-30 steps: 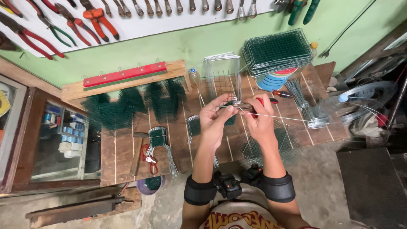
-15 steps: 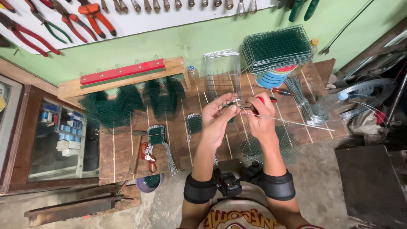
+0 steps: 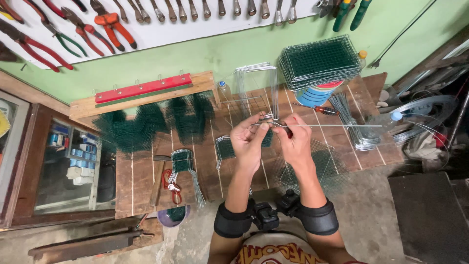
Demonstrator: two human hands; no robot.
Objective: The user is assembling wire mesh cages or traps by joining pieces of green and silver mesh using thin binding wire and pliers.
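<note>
Both hands raised over the wooden table [image 3: 146,181]. Left hand [image 3: 248,139] pinches one end of a long straight wire [image 3: 332,125]. Right hand [image 3: 294,139] is closed on red-handled pliers [image 3: 287,130], biting the same wire. Green mesh stack [image 3: 320,61] behind.

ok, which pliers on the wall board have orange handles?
The orange-handled pliers, hanging upper left between the red-handled pairs and the row of bare metal tools.

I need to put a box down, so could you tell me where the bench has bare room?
Bare planks lie left of the hammer. The back, under the mesh stack and wire frames, and the middle under both hands, are crowded.
</note>
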